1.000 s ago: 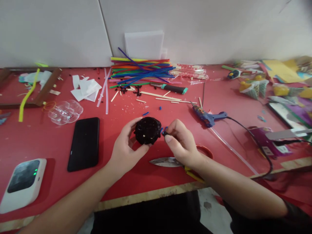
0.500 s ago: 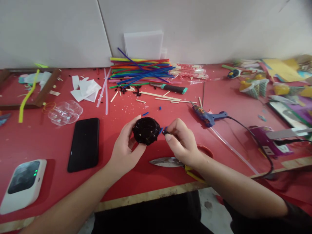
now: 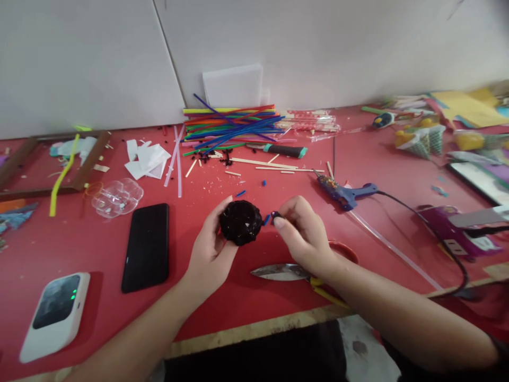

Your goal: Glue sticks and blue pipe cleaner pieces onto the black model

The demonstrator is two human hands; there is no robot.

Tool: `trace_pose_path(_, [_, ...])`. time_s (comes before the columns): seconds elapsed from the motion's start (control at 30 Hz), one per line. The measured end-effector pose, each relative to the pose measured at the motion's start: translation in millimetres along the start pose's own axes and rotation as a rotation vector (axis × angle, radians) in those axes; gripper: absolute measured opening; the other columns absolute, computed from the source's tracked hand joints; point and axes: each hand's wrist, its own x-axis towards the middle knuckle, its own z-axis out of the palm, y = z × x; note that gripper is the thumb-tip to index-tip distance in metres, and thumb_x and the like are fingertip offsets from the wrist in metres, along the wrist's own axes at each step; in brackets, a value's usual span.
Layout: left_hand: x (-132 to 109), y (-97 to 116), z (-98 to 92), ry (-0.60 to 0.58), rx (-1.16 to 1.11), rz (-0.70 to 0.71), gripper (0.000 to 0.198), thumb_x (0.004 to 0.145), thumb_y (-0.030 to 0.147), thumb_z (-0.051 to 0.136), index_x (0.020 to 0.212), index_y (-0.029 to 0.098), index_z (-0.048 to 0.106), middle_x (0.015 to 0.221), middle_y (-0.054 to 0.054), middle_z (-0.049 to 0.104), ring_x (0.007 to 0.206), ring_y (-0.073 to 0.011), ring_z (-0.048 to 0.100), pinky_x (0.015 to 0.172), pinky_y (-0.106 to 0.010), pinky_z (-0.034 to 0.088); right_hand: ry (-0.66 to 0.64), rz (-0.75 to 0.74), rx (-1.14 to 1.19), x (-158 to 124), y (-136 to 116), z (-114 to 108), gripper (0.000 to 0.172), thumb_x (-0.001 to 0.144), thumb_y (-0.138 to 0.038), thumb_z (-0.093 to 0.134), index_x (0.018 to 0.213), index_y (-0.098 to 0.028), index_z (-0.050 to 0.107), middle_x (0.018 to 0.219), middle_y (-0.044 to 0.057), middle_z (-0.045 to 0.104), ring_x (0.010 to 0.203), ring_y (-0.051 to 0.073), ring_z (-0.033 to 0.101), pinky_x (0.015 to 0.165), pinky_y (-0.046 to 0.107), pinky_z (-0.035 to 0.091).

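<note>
My left hand (image 3: 210, 249) is wrapped round a black, rounded, lumpy object (image 3: 240, 223) with a glossy, rough surface and a few pale specks. It is held up over the red table. Just to its right, my right hand (image 3: 304, 231) pinches a small dark piece (image 3: 275, 216) between thumb and forefinger, apart from the black object. A short blue bit (image 3: 267, 219) shows in the gap between them. Partly under my right wrist lie scissors (image 3: 280, 272) with yellow and red handles.
A glue gun (image 3: 344, 193) with its cord lies to the right, near a purple device (image 3: 453, 228). Coloured pipe cleaners (image 3: 234, 127), a teal-and-black-handled knife (image 3: 285, 151) and wooden sticks (image 3: 264, 163) are at the back. A phone (image 3: 146, 246) and a white device (image 3: 55, 315) lie left.
The whole view has shifted, so the table appears lower and farther right. The black object looks slightly turned, its hollow showing less. Both hands keep their grip.
</note>
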Motion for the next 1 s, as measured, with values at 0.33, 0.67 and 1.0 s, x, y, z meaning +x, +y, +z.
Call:
trace_pose_path(0.33, [2.9,-1.8,-5.1,-0.074,-0.048,0.148,0.050,0.096,0.015,0.060,0.143,0.030,0.051,0.149,-0.008,0.056,0.138,-0.0248,0.053,0.116,-0.044,0.045,-0.282,0.014,0.117,5.8,-2.7,-1.2,0.056,0.081,-0.034,0.081,0.131,-0.024,0.057,0.060,-0.011,0.031,0.051,0.008,0.027,0.048,0.024,0.024])
trace_pose_path(0.67, [6.9,-5.1,-8.9,-0.099,-0.076,0.141,0.047,0.094,0.018,0.064,0.138,0.035,0.059,0.145,-0.007,0.055,0.138,-0.0270,0.051,0.119,-0.048,0.038,-0.195,-0.083,0.064,3.4,1.8,1.2,0.040,0.084,-0.028,0.076,0.121,-0.021,0.063,0.061,-0.010,0.041,0.050,0.008,0.033,0.047,0.023,0.031])
trace_pose_path(1.0, [1.3,5.2,0.2,-0.170,-0.252,-0.111,0.074,0.084,0.022,0.075,0.150,0.033,0.041,0.152,-0.010,0.051,0.137,-0.0318,0.053,0.110,-0.048,0.050,-0.104,0.016,0.083,3.4,-4.2,5.3,0.034,0.080,-0.034,0.079,0.105,-0.021,0.060,0.060,-0.010,0.043,0.048,0.007,0.034,0.044,0.022,0.028])
